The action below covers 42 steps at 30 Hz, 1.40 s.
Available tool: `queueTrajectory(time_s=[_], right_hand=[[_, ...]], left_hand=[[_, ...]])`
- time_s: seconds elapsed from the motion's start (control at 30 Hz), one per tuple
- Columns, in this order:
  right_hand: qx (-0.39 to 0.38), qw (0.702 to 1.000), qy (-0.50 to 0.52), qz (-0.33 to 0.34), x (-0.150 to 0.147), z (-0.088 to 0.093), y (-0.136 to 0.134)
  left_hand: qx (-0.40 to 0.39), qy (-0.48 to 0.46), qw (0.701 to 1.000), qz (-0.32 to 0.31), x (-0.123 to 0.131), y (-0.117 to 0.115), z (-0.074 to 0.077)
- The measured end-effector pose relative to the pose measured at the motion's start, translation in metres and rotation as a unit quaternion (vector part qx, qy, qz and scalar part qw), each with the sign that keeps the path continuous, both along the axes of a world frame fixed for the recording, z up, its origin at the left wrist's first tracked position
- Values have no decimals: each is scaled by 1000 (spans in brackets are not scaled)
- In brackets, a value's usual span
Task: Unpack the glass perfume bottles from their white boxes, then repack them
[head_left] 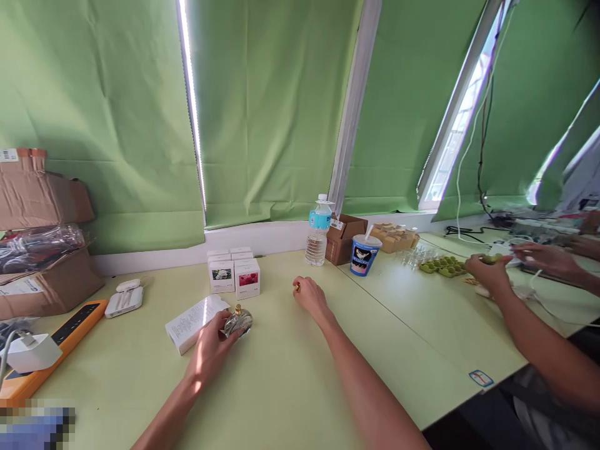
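Note:
My left hand [213, 340] is closed around the side of a clear glass perfume bottle [240, 321], which has a gold neck on top. The bottle is low over the table, tilted a little. My right hand [311, 295] pinches a small gold cap [297, 287], mostly covered by the fingers, to the right of the bottle. Just behind my left hand lies a flat white carton [194, 322] with printed text. Several small white boxes with flower pictures stand in a group further back; one front box [247, 281] shows red flowers.
A water bottle [317, 234], a brown box [344, 237] and a blue cup with a straw [364, 256] stand at the back. On the left are an orange power strip [77, 331] and stacked cartons [44, 197]. Co-workers' hands [490, 272] handle small green items at right.

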State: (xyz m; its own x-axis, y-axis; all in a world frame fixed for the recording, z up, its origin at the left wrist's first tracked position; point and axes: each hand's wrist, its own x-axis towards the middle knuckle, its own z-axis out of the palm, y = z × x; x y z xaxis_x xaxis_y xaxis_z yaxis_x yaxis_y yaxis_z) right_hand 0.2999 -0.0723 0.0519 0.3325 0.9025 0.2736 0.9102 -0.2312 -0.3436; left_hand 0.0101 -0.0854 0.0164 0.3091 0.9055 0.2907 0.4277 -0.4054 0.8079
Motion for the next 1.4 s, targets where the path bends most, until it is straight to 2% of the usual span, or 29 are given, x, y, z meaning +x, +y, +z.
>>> queueTrajectory(time_s=[0.17,0.4,0.53,0.67,0.77,0.87,0.97,1.03,1.2,1.4], right_hand=[[-7,998,-25,-56,19,-18,13],[1,997,-26,-70,19,-28,23],[15,998,-14,-59,17,-25,18],[59,997,-1,-41,9,-7,12],[91,996,14,11,-10,13,7],[90,989,40,115,-44,28,-4],[82,959,89,256,-82,32,-20],[104,938,104,314,-104,29,-28],[129,940,97,300,-129,16,-29],[188,923,156,298,-121,18,-19]], left_hand=[[-2,6,1000,-3,0,0,-2],[9,3,1000,2,2,-3,3],[16,7,1000,-1,2,-3,4],[29,7,1000,0,1,-3,3],[25,4,1000,-7,1,-2,3],[25,1,1000,-8,1,-3,3],[31,3,999,-9,1,-4,6],[35,7,999,-14,2,-5,8],[39,24,999,-21,2,-7,11],[34,42,998,-15,2,-4,6]])
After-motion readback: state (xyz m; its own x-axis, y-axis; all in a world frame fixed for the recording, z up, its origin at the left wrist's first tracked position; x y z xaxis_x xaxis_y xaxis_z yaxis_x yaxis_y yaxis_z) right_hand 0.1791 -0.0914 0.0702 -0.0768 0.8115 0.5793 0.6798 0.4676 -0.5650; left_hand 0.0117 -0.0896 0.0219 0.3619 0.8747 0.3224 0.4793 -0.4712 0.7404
